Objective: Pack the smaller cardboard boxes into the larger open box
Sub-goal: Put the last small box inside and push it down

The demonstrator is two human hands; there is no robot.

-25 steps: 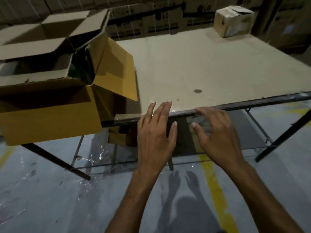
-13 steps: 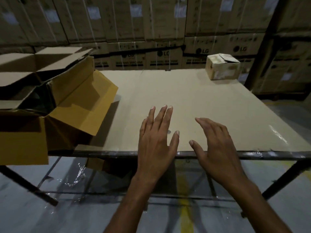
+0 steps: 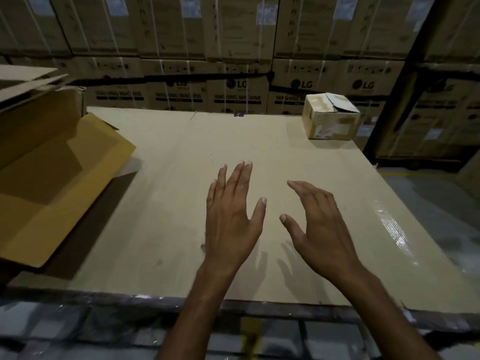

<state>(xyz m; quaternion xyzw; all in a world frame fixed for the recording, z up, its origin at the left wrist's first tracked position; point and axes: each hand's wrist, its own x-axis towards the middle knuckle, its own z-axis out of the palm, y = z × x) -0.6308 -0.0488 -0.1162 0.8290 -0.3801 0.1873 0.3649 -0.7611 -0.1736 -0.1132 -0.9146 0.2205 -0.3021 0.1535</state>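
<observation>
One small cardboard box [image 3: 331,116] with a white label stands at the table's far right corner. The large open box [image 3: 39,157] sits at the left edge, its yellow-brown flap lying out over the table; its inside is out of sight. My left hand [image 3: 231,216] and my right hand [image 3: 319,227] hover above the middle of the table [image 3: 168,203], fingers spread and straight, holding nothing. Both hands are well short of the small box.
A wall of stacked LG washing machine cartons [image 3: 239,55] runs behind the table. A dark post [image 3: 405,81] stands at the right. The table's dark metal front rail [image 3: 130,297] is near me, with floor beyond the right edge.
My view has risen from the table's front edge toward the back wall. Both hands have moved forward from the rail to over the table's middle, still holding nothing.
</observation>
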